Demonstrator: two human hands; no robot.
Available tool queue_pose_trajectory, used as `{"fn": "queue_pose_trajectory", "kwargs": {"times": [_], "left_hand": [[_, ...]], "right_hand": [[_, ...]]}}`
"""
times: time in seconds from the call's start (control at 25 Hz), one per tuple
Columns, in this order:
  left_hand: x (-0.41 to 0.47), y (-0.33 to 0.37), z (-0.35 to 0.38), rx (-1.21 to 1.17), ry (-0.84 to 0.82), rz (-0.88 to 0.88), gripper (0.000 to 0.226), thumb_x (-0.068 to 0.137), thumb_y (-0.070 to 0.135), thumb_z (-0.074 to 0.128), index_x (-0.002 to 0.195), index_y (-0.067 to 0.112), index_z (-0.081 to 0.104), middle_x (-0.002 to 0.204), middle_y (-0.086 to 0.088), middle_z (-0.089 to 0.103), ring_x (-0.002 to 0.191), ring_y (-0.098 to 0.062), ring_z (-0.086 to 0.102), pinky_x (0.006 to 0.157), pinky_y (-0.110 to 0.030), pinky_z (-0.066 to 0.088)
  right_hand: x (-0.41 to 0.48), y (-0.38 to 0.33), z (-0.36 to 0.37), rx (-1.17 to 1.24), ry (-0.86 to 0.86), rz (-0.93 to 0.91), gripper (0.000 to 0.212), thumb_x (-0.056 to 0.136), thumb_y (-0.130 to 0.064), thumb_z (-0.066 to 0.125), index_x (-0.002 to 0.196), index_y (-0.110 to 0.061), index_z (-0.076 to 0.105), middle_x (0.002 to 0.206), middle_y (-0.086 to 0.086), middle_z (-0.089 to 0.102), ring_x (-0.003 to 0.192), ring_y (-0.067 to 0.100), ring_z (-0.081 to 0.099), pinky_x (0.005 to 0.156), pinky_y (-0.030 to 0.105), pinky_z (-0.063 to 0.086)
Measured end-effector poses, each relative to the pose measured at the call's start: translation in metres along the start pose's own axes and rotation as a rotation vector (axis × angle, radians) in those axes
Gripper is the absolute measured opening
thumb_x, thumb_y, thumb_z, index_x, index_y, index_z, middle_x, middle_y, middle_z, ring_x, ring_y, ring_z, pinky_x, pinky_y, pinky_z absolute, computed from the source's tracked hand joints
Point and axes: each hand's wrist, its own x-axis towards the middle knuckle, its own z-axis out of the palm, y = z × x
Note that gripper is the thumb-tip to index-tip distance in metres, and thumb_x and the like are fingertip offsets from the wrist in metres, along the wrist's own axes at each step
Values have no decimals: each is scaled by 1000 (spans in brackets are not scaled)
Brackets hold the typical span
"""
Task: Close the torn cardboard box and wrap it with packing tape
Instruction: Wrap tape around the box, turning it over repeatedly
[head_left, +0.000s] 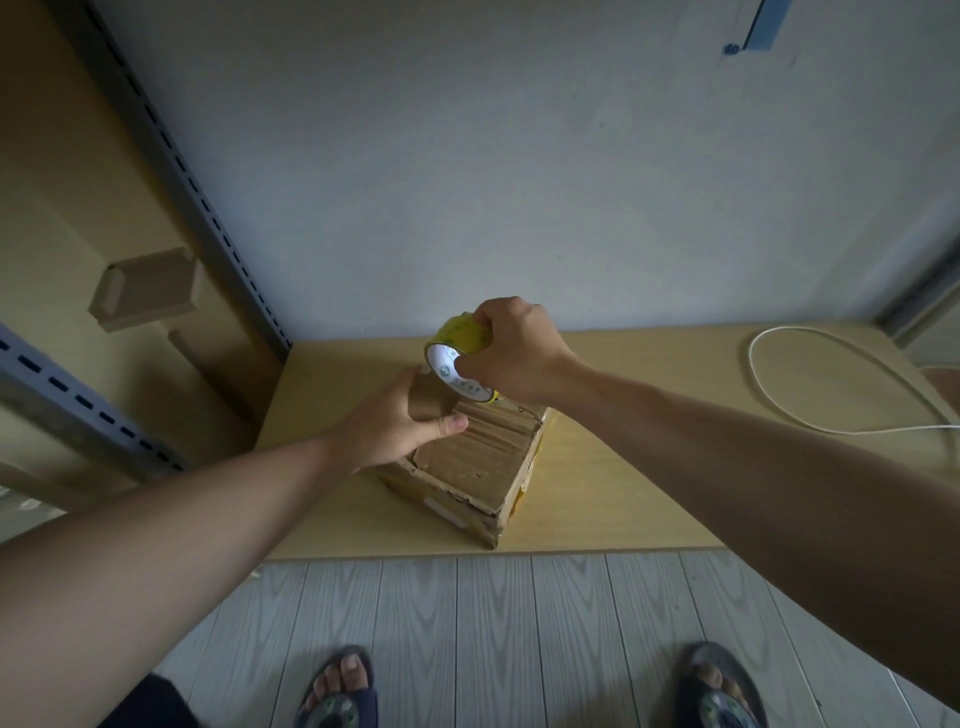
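I see the right hand (511, 353) gripping the yellow packing-tape roll (460, 338) over the torn brown cardboard box (483, 462) on the pale wooden desk (623, 467). The left hand (395, 426) pinches the brown strip (434, 397) in its fingers; slack could fold it onto itself.

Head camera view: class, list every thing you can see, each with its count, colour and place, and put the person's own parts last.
cardboard box: 1, brown with torn edges, on the table near its front edge
tape roll: 1, yellow with a white core, above the box's far end
table: 1, light wood, under the box
cable: 1, white, looped on the table's right side
small box: 1, brown, far left
shelf upright: 1, grey with slots, left
floor: 1, grey planks, in front of the table
sandals: 2, dark, bottom edge
left hand: 1, holds the box's far left corner
right hand: 1, grips the tape roll
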Motion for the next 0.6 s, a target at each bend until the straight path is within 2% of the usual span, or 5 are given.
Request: {"fn": "queue_pose_trajectory", "kwargs": {"times": [0.16, 0.28, 0.4, 0.48, 0.6], "left_hand": [[3, -1, 1, 12, 1, -14, 100, 69, 76, 72, 151, 37, 31, 136, 15, 55, 128, -16, 54, 98, -30, 43], [2, -2, -1, 84, -24, -36, 121, 61, 87, 66, 156, 50, -1, 161, 9, 34, 127, -19, 55, 107, -37, 45], [0, -2, -1, 113, -44, 14, 114, 62, 90, 59, 144, 67, -17, 168, 8, 15, 128, -25, 57, 105, -46, 48], [-2, -1, -2, 131, -42, 44, 106, 66, 88, 57, 143, 70, -14, 167, 8, 21, 128, -27, 57, 101, -43, 50], [-3, 0, -2, 108, -59, 53, 97, 72, 83, 59, 144, 70, -5, 157, 13, 37, 88, -12, 70, 81, -32, 54]], "right_hand": [[-2, -8, -5, -84, -23, 47, 23, 68, -28, 74, 84, -15, 62, 79, 1, 63, 70, 21, 63, 57, 32, 53], [-6, -5, -15, -235, -98, 103, 30, 65, -37, 75, 79, -16, 57, 75, 1, 63, 67, 21, 63, 54, 27, 48], [-14, 3, -23, -315, -154, 104, 33, 66, -40, 74, 72, -17, 51, 74, 1, 59, 66, 23, 61, 52, 27, 42], [-20, 7, -26, -347, -174, 104, 29, 63, -37, 73, 72, -16, 57, 70, 1, 61, 65, 23, 63, 50, 26, 42], [-31, 10, -32, -328, -182, 141, 27, 61, -31, 72, 75, -10, 63, 68, 1, 60, 58, 19, 58, 48, 25, 39]]}}
